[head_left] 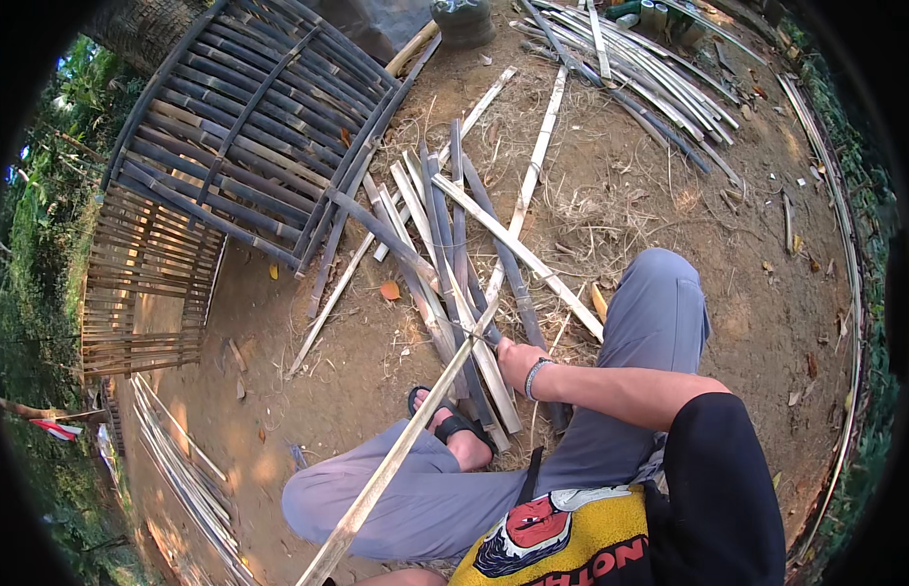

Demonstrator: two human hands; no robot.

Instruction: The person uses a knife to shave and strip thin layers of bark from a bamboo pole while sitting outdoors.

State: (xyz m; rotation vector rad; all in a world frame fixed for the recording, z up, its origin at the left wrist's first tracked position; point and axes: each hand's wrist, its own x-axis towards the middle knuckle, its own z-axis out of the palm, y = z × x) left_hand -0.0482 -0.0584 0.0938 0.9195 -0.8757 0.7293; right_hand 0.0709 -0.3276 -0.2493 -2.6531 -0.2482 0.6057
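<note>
The person sits low on bare earth, knees apart, one sandalled foot (454,430) tucked between them, so that a long bamboo strip (406,449) can run across the lap. The strip slants from about 7 o'clock at the lower edge up toward the middle of the picture, pale tan, flat and narrow, dry-looking. Its upper end meets the right hand (518,359), which wears a wristband and is closed around something dark at the strip's tip, seemingly a blade handle; the fingers are curled tight, but what exactly they grip is too small to tell. Held this way, the arm reaches forward over the right knee, probably to steady the strip against the pull of a cut.

The left hand is not visible; a bare bit of arm shows at the bottom edge near 6 o'clock, just by the strip's low end, so whether it grips the strip cannot be told.

Ahead, toward 12 o'clock, lies a loose heap of split bamboo slats (454,244), grey and cream, crossed over each other. At 10 o'clock stands a large woven bamboo frame (249,127), and more long strips (630,68) lie at 1 o'clock
</note>
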